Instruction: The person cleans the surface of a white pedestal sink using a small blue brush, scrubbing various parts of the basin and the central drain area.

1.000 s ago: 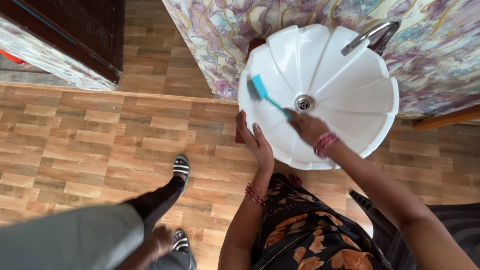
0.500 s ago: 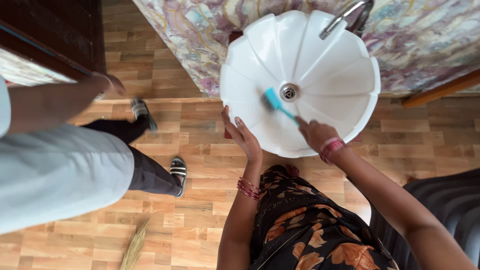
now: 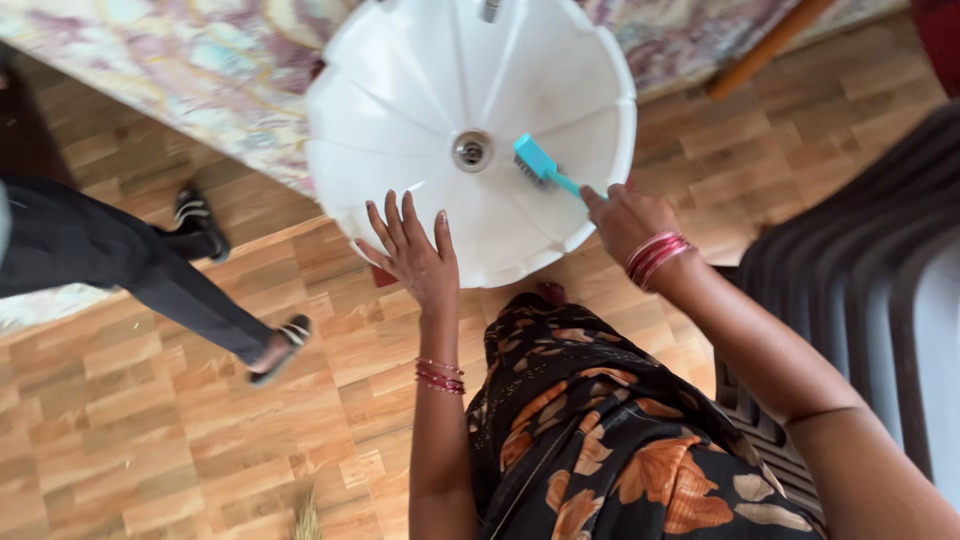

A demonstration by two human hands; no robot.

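Observation:
A white fluted wash basin (image 3: pixel 400 110) with a metal drain (image 3: pixel 472 150) fills the top middle of the head view. My right hand (image 3: pixel 625 220) grips the handle of a turquoise scrub brush (image 3: pixel 538 162), whose bristles press on the basin's inner wall just right of the drain. My left hand (image 3: pixel 410 250) lies flat with fingers spread on the basin's near left rim, holding nothing. Red bangles circle both wrists.
Another person's dark-trousered legs and sandalled feet (image 3: pixel 282 345) stand on the wood-pattern floor at left. A marbled wall (image 3: pixel 180 70) runs behind the basin. A dark ribbed chair (image 3: pixel 860 280) stands at right. A broom tip (image 3: pixel 305 522) shows at the bottom edge.
The brush has moved from the left of the drain to its right. My left hand has spread flat on the rim. The other person has stepped farther left, and my view has tilted.

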